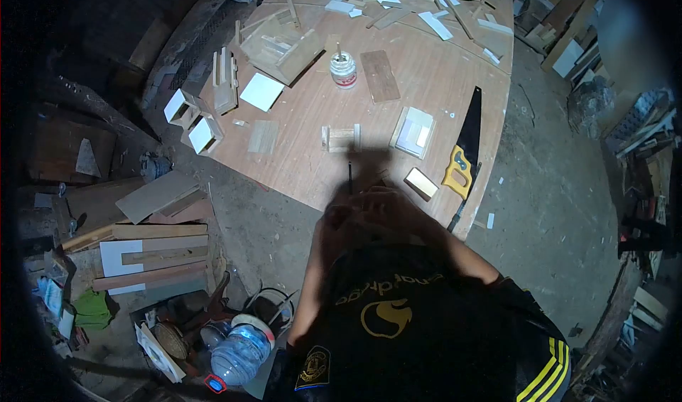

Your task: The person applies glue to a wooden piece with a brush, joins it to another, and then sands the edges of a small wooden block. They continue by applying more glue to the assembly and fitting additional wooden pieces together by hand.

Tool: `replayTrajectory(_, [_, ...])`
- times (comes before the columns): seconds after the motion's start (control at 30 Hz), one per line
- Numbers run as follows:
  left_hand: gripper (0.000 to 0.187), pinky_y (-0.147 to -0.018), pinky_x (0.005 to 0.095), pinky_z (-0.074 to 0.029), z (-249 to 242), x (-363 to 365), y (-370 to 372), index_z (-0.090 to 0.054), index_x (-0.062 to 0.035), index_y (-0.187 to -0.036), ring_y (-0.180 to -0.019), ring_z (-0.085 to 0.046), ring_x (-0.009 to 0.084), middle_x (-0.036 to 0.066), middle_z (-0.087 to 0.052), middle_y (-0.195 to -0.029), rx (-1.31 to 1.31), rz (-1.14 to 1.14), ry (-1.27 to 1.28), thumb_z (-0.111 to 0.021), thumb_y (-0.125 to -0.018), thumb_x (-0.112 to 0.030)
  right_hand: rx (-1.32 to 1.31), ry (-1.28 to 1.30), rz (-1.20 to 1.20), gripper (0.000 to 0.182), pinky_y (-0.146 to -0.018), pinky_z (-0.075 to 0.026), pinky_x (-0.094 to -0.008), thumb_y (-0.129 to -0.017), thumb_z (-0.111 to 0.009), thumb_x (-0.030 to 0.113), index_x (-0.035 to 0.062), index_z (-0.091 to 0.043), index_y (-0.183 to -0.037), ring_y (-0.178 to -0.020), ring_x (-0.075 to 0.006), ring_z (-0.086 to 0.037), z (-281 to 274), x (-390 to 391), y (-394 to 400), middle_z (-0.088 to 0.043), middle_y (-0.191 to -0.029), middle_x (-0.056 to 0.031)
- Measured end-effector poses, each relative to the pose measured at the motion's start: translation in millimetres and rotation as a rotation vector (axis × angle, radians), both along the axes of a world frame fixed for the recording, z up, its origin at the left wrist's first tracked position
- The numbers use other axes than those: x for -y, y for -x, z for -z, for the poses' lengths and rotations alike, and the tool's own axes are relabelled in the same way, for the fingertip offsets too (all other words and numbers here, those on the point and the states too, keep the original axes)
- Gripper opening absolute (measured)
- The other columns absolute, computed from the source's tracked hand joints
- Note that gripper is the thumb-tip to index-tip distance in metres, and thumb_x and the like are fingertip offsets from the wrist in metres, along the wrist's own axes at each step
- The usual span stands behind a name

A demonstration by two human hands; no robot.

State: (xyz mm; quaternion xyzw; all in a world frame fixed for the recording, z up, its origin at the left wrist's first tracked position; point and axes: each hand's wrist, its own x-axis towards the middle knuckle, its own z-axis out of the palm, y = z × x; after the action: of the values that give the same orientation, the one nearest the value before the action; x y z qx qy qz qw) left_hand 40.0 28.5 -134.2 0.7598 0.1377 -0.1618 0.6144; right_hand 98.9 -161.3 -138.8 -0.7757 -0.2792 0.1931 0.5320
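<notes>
My left hand (342,213) and my right hand (383,201) are close together in shadow at the table's near edge. A thin dark stick (350,173) stands up beside my left hand; whether a hand holds it is unclear. The fingers are too dark to make out. Just beyond lies a small wooden piece with end plates (343,138). To the right of my hands are a small wooden block (421,184) and a stack of white and wooden plates (413,132). A handsaw with yellow handle (458,172) lies at the right edge.
On the table (298,167) stand a glue jar (343,71), a wooden box (282,46) and white-topped blocks (204,135). A brown board (380,76) lies by the jar, offcuts (435,25) at the far end. Bottles (240,354) and boards (158,196) are lower left.
</notes>
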Motion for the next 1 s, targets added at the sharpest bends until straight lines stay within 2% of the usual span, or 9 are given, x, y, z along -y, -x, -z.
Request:
replayTrajectory(0.23, [0.03,-0.08,0.0317,-0.051,-28,-13,-8,-0.064,0.0014,-0.108,-0.09,-0.064,0.0178,0.012,-0.069,-0.101,-0.093,0.012,0.132,-0.066,-0.088,-0.021,-0.116,0.136,0.001,0.024,-0.082,-0.052,-0.0326,-0.086,-0.069,0.022,0.0104,-0.07,-0.106,-0.099,-0.0197,-0.062,-9,-15,-12,-0.067,-0.106,-0.0109])
replayTrajectory(0.43, [0.025,-0.076,0.0322,-0.051,1,-68,-13,-0.066,0.0019,-0.1,-0.087,-0.067,0.0244,0.015,-0.068,-0.099,-0.114,0.183,-0.258,-0.067,-0.085,-0.018,0.004,-0.006,0.232,0.025,-0.074,-0.053,-0.0326,-0.085,-0.068,0.021,0.0081,-0.069,-0.107,-0.082,-0.0219,-0.068,4,-14,-54,-0.07,-0.097,-0.0114])
replayTrajectory(0.5, [0.024,-0.079,0.0356,-0.051,-1,-71,-21,-0.067,-0.0023,-0.1,-0.089,-0.065,0.0306,0.015,-0.067,-0.096,0.193,-0.039,-0.233,-0.066,-0.084,-0.021,0.026,0.195,0.059,0.025,-0.072,-0.053,-0.0324,-0.085,-0.068,0.023,0.0067,-0.069,-0.104,-0.082,-0.0207,-0.068,-8,-22,-69,-0.07,-0.094,-0.0121])
replayTrajectory(0.67, [0.026,-0.087,0.0377,-0.049,-32,-48,-51,-0.064,-0.0059,-0.106,-0.097,-0.062,0.032,0.015,-0.065,-0.104,0.631,0.201,-0.585,-0.066,-0.083,-0.017,-0.137,0.252,-0.043,0.027,-0.071,-0.053,-0.0317,-0.083,-0.07,0.029,0.0077,-0.069,-0.099,-0.079,-0.0187,-0.068,-23,-71,-91,-0.071,-0.089,-0.0101])
replayTrajectory(0.77, [0.032,-0.086,0.0384,-0.049,-40,-53,-61,-0.062,-0.0037,-0.11,-0.096,-0.062,0.033,0.015,-0.064,-0.105,0.385,0.123,-0.414,-0.065,-0.08,-0.015,-0.221,0.035,-0.039,0.023,-0.069,-0.052,-0.0318,-0.082,-0.071,0.026,0.0072,-0.069,-0.096,-0.075,-0.0174,-0.066,-9,-83,-113,-0.07,-0.084,-0.0093])
replayTrajectory(0.83, [0.031,-0.083,0.0355,-0.049,-23,-61,-58,-0.061,-0.0031,-0.112,-0.094,-0.062,0.0269,0.013,-0.065,-0.102,0.089,-0.328,0.175,-0.062,-0.084,-0.016,-0.551,-0.257,0.284,0.02,-0.07,-0.05,-0.0318,-0.081,-0.072,0.018,0.0052,-0.067,-0.096,-0.078,-0.0153,-0.062,-21,-85,-155,-0.068,-0.089,-0.006])
replayTrajectory(0.87, [0.031,-0.083,0.0355,-0.049,-21,-68,-58,-0.061,-0.0031,-0.112,-0.094,-0.062,0.0269,0.013,-0.065,-0.102,0.086,-0.36,0.165,-0.062,-0.084,-0.016,-0.107,0.258,0.217,0.027,-0.071,-0.049,-0.0324,-0.079,-0.073,0.017,0.0015,-0.064,-0.1,-0.078,-0.0168,-0.059,-58,-83,-180,-0.066,-0.092,-0.0074])
replayTrajectory(0.93, [0.029,-0.08,0.0305,-0.049,-23,-87,-57,-0.059,-0.001,-0.115,-0.091,-0.061,0.0191,0.009,-0.065,-0.098,0.151,-0.212,0.135,-0.058,-0.091,-0.017,0.332,-0.021,0.668,0.054,-0.064,-0.048,-0.0312,-0.073,-0.08,0.026,0.0,-0.057,-0.115,-0.066,-0.0144,-0.057,5,-63,-266,-0.061,-0.072,-0.006])
replayTrajectory(1.0, [0.03,-0.08,0.0287,-0.048,-27,-91,-48,-0.059,-0.0005,-0.116,-0.09,-0.06,0.017,0.008,-0.064,-0.097,0.162,-0.313,0.315,-0.056,-0.093,-0.02,0.269,0.156,0.632,0.073,-0.069,-0.05,-0.0361,-0.074,-0.077,0.035,0.0014,-0.049,-0.132,-0.074,-0.0208,-0.063,-4,-55,-307,-0.064,-0.076,-0.0119])
